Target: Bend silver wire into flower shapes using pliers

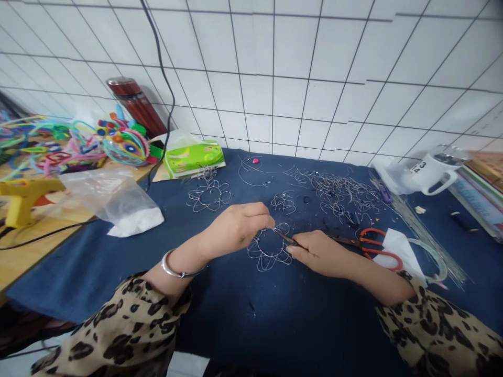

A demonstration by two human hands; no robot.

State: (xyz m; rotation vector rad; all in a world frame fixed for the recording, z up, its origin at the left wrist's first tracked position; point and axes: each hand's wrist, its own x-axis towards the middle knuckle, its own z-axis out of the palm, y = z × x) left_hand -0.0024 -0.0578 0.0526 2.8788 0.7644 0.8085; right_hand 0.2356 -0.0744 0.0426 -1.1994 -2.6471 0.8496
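Observation:
A flower-shaped wire frame (272,256), with loops around a ring and small pink spots, lies on the dark blue cloth (223,314). My left hand (238,225) is closed in a pinch at its upper edge, above the loops. In my right hand (320,254) is a pair of slim dark pliers (286,239), the jaws pointing up-left to the wire near my left fingertips. The handles are mostly hidden by my palm. Behind my left hand lies another wire flower (210,204), and small bent wire pieces (283,200) lie beyond the frame.
Red-handled scissors (381,256) lie by my right forearm. A tangle of wire (341,191) spreads behind, with straight wires (428,238) and a white mug (436,170) to the right. Leftward are a tissue pack (192,158), a plastic bag (113,196) and a yellow glue gun (25,196).

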